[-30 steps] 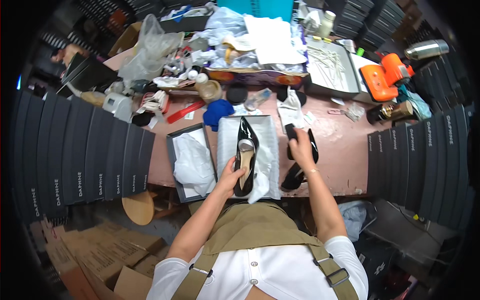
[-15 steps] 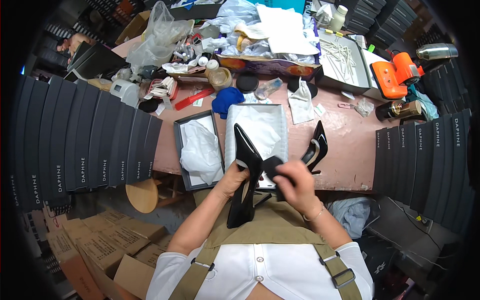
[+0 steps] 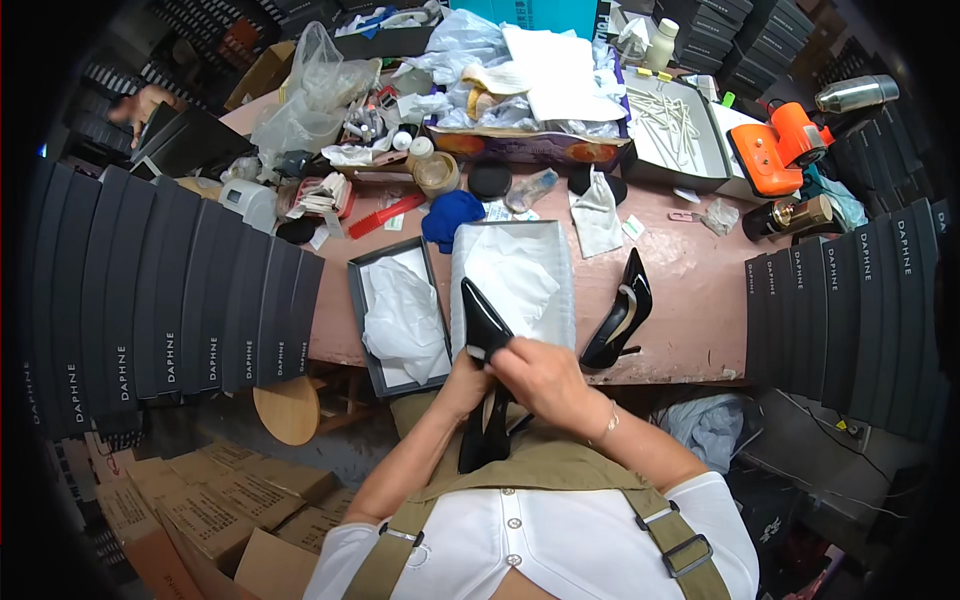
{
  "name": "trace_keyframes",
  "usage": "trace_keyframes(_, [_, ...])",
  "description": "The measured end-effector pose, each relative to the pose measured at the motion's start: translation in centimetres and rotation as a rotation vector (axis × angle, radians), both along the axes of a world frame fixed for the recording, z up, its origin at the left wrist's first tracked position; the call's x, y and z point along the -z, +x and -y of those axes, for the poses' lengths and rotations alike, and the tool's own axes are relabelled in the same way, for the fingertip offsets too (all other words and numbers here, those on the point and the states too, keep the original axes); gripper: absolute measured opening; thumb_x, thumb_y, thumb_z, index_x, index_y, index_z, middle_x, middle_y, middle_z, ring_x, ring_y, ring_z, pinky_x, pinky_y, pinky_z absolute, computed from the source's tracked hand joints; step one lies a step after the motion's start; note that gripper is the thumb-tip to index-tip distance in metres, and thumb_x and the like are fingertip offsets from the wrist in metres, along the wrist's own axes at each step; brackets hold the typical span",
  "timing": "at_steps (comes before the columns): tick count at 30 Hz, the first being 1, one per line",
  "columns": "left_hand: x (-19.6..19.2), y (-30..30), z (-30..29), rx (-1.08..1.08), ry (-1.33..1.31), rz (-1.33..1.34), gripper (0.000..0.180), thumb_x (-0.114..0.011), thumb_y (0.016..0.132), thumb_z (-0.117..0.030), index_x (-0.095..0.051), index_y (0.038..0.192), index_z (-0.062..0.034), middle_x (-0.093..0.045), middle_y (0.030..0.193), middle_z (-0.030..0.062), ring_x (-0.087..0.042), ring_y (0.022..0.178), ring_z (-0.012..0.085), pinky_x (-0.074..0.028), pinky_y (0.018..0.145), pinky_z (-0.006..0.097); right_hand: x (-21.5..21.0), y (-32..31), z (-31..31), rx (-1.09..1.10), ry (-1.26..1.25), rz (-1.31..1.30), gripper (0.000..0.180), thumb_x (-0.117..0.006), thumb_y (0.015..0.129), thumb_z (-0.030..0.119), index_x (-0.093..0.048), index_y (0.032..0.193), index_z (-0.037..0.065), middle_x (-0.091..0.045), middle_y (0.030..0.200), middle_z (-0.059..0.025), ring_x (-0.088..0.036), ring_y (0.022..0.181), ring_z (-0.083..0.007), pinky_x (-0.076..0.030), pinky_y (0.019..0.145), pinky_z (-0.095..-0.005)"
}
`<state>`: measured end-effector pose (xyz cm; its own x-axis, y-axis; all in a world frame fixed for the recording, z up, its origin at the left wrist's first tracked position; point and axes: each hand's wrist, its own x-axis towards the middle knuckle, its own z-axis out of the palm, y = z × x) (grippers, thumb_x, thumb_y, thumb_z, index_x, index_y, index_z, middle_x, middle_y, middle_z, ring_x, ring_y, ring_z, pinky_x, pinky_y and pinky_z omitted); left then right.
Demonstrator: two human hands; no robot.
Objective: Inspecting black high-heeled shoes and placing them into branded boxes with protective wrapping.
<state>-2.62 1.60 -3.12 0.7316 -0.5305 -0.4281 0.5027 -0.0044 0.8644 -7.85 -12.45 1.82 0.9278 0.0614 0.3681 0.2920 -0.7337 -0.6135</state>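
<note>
A glossy black pointed high-heeled shoe (image 3: 484, 318) is in front of me, toe pointing away, above the near edge of the table. My left hand (image 3: 466, 386) is closed around its side. On the shoe's upper, near the opening, rests my right hand (image 3: 540, 378) with fingers curled together. Whatever those fingers pinch is hidden behind the hand. The matching black shoe (image 3: 621, 318) lies on the table to the right. Beyond the held shoe is a white-lined box tray (image 3: 565, 290). To its left sits a dark shoebox (image 3: 357, 300) holding crumpled white tissue (image 3: 403, 318).
Stacks of dark shoeboxes stand at left (image 3: 150, 290) and right (image 3: 850, 290). At the back are a carton of crumpled paper (image 3: 535, 145), a tray of white sticks (image 3: 670, 125) and an orange device (image 3: 770, 160). A blue cloth (image 3: 453, 218) and red comb (image 3: 385, 216) lie nearer.
My right hand has moved left onto the held shoe; the black pad-like thing it held is now out of sight. The other shoe appears slightly lower in view.
</note>
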Motion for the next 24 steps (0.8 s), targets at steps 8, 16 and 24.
trace_keyframes(8, [1.0,1.2,-0.4,0.246,-0.104,-0.195,0.028,-0.069,0.081,-0.005,-0.050,0.101,-0.0032,-0.060,0.074,0.0096,-0.065,0.062,0.0188,-0.055,0.048,0.028,3.4,13.7,7.6,0.389,-0.130,0.021,0.010,-0.060,0.084,0.018,-0.059,0.088,0.009,-0.059,0.083,-0.0110,-0.060,0.075,-0.0326,-0.048,0.063,-0.0423])
trace_keyframes(16, [2.0,3.0,-2.0,0.033,-0.298,-0.250,0.035,-0.068,0.083,-0.015,-0.048,0.111,-0.0071,-0.059,0.083,0.0105,-0.065,0.067,0.0212,-0.057,0.055,0.030,11.5,8.4,14.2,0.593,-0.277,-0.073,0.052,-0.063,0.086,0.021,-0.045,0.131,0.006,-0.047,0.130,-0.0231,-0.054,0.111,-0.0382,-0.044,0.092,-0.0415])
trace_keyframes(24, [3.9,5.5,-4.0,-0.506,-0.225,-0.349,0.039,-0.053,0.087,-0.007,-0.041,0.125,-0.0064,-0.053,0.116,0.0092,-0.054,0.105,0.0216,-0.047,0.089,0.038,2.9,0.3,3.6,-0.250,0.693,-0.568,0.084,-0.077,0.077,0.028,-0.030,0.143,0.005,-0.042,0.140,-0.0125,-0.047,0.124,-0.0250,-0.040,0.100,-0.0381])
